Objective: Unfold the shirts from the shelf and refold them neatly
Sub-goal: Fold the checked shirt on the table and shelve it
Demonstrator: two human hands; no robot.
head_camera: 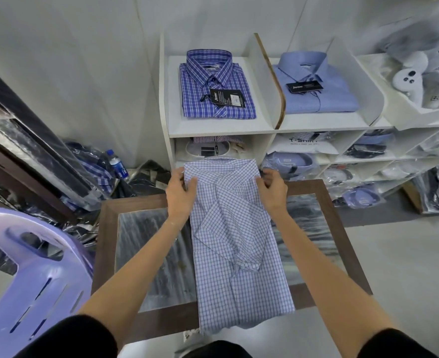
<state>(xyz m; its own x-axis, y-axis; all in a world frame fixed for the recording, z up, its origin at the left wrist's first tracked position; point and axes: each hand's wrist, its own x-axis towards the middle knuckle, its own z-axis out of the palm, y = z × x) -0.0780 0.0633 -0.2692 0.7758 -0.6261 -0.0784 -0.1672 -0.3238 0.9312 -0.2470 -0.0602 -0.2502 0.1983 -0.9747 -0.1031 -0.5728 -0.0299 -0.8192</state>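
The pale checked shirt (239, 244) lies lengthwise on the worktop (314, 188), its long axis running from the person toward the shelf (221, 130), both sleeves crossed over it, while the 2 hands, left (181, 193) and right (274, 191), pinch its far corners.

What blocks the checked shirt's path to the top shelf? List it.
Nothing visible stands between. Both hands, left hand and right hand, grip the checked shirt; the top shelf compartments hold the plaid shirt and the light-blue shirt.
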